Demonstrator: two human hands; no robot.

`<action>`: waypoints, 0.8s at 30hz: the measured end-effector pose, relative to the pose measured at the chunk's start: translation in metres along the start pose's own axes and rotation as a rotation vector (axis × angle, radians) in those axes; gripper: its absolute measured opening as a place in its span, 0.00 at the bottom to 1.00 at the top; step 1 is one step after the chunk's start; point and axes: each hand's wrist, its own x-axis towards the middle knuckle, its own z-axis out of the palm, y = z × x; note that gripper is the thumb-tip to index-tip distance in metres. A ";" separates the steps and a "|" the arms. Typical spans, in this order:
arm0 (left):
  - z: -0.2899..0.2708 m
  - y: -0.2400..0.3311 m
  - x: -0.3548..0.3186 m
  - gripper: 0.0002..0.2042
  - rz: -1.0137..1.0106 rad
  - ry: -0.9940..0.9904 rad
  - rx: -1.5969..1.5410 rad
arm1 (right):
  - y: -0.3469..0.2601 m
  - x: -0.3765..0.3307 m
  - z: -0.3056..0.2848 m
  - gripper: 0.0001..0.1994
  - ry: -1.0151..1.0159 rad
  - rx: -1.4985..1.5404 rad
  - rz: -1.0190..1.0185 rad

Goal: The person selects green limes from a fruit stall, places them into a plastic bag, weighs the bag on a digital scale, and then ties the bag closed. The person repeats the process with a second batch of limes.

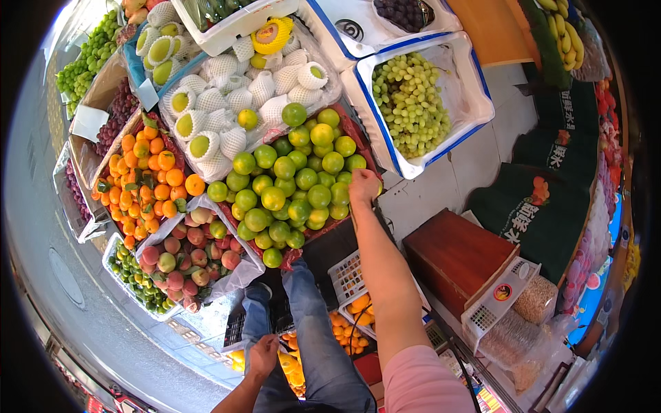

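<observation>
Right hand by round citrus

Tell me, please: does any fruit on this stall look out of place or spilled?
Yes, two look out of place. A green citrus fruit lies among the peaches, and a yellow-green one sits bare among fruits in white foam nets. Both resemble the neighbouring green citrus pile. I see no spill.

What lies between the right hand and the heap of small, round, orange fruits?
The head view shows a heap of round, yellow-green fruits between the right hand and the orange fruits.
</observation>
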 end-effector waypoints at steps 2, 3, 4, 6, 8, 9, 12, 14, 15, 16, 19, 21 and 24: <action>0.000 0.007 0.002 0.14 0.008 0.001 0.003 | 0.017 0.017 -0.015 0.08 -0.004 -0.051 0.115; 0.001 0.012 0.003 0.13 0.000 0.007 0.010 | 0.020 0.019 -0.026 0.07 -0.014 -0.076 0.145; 0.001 0.017 0.003 0.12 -0.002 0.013 0.004 | 0.019 0.020 -0.035 0.06 -0.017 -0.142 0.212; 0.003 0.028 0.004 0.12 -0.005 0.009 0.003 | 0.003 0.019 -0.046 0.10 -0.099 -0.250 0.118; 0.006 0.038 0.004 0.12 0.012 -0.003 0.004 | -0.025 0.014 -0.044 0.13 -0.152 -0.352 0.023; 0.009 0.042 0.004 0.12 -0.014 -0.021 -0.006 | -0.040 0.015 -0.036 0.18 -0.216 -0.367 0.056; 0.017 0.050 0.008 0.11 -0.003 -0.036 -0.053 | -0.082 0.015 -0.003 0.25 -0.374 -0.559 0.058; 0.020 0.055 0.010 0.11 -0.017 -0.033 -0.020 | -0.099 0.019 0.013 0.29 -0.572 -0.690 0.209; 0.021 0.058 0.011 0.11 -0.022 -0.034 -0.033 | -0.105 0.021 0.018 0.30 -0.575 -0.675 0.234; 0.020 0.061 0.012 0.11 0.001 -0.029 -0.044 | -0.110 0.022 0.018 0.31 -0.639 -0.645 0.256; 0.017 0.075 0.015 0.12 0.008 -0.023 -0.041 | -0.125 0.008 0.004 0.33 -0.636 -0.309 0.080; 0.013 0.090 0.022 0.12 0.058 -0.014 -0.030 | -0.140 -0.013 -0.016 0.34 -0.632 -0.096 -0.081; 0.009 0.119 0.042 0.12 0.143 0.000 0.020 | -0.165 -0.051 -0.060 0.33 -0.750 0.296 0.019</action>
